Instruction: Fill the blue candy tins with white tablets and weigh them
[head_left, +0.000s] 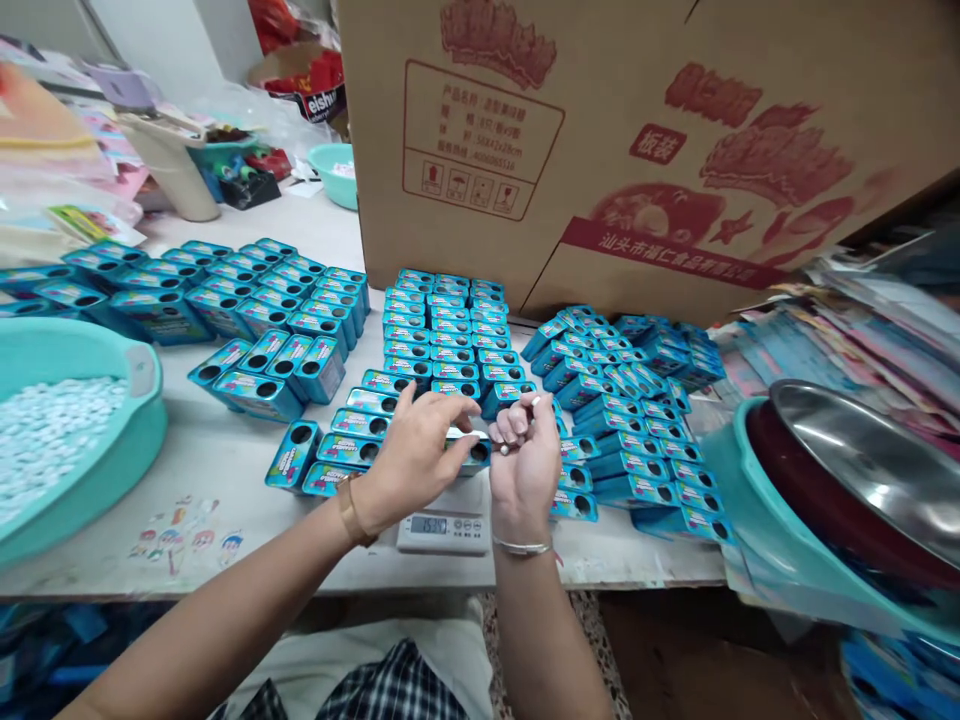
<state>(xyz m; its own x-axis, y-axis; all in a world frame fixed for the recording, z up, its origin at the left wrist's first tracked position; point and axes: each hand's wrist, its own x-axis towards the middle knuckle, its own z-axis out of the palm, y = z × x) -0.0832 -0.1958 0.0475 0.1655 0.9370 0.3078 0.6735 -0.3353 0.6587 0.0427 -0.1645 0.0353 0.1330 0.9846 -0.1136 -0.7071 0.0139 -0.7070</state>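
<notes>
My right hand [527, 455] is turned palm up with its fingers curled in, and small white tablets [504, 449] show at the fingertips. To its left, my left hand [420, 450] reaches over a blue tin [478, 456] with a dark round hole in its top. Thumb and fingers of that hand are apart; whether they touch the tin is hard to see. Below both hands is a white digital scale [444, 532] with a lit display, its platform mostly hidden by the hands and the tin.
Rows of blue tins [452, 340] fill the table's middle, with more tins [262, 290] left and right. A teal basin [154, 430] of white tablets stands left. Stacked bowls [750, 470] are at right. A large cardboard box [637, 130] blocks the back.
</notes>
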